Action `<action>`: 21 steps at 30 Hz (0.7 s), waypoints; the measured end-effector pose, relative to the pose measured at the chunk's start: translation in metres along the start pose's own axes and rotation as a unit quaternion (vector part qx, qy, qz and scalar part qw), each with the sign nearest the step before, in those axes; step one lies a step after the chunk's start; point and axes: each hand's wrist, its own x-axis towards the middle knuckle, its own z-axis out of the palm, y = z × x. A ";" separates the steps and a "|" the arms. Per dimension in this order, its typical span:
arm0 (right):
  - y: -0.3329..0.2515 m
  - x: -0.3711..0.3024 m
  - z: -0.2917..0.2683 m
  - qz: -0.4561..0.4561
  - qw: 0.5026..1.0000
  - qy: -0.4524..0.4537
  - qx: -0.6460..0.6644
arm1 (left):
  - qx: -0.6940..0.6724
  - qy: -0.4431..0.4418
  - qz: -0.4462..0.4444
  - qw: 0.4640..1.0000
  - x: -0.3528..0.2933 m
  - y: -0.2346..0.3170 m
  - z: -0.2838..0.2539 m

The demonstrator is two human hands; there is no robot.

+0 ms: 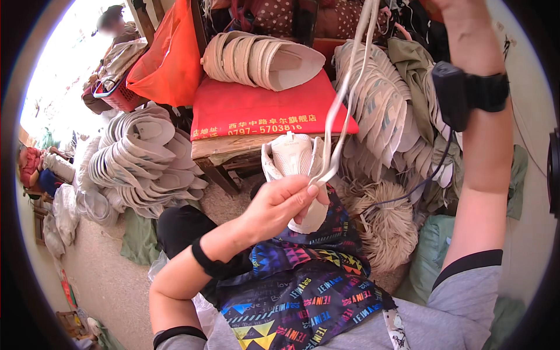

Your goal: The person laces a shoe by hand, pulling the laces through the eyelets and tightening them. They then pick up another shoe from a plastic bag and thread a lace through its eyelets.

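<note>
A whitish shoe upper (pixel 291 154) rests on my lap, its tongue turned toward the wooden bench. My left hand (pixel 283 204) is over it, thumb and fingers pinched together on a pale shoelace (pixel 335 119). Two strands of the lace rise from that pinch and leave through the top edge. High at the top right, my right hand (pixel 458 7) is raised on an extended arm. Its fingers are cut off by the picture's edge, so whether they hold the strands is hidden.
Nested shoe uppers (pixel 265 61) lie on a red cloth (pixel 262 111) over the wooden bench (pixel 227 154). More stacked uppers stand left (pixel 137 154) and right (pixel 373 99). A bundle of laces (pixel 385 224) lies by my right side. An orange bag (pixel 166 58) hangs behind; a person (pixel 119 44) is far left.
</note>
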 end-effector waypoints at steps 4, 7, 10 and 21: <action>0.039 -0.069 0.017 0.212 0.955 -0.097 -0.184 | -0.080 0.066 0.117 0.988 -0.001 0.066 -0.014; 0.057 -0.146 0.021 0.004 0.923 -0.173 -0.343 | -0.049 0.060 0.146 0.986 0.008 0.057 -0.026; 0.035 -0.217 0.042 0.187 0.878 -0.387 -0.212 | -0.022 0.157 0.092 0.983 0.017 0.044 -0.021; 0.063 -0.308 0.103 0.197 0.827 -0.420 -0.317 | -0.074 0.171 0.083 0.979 0.038 0.030 -0.019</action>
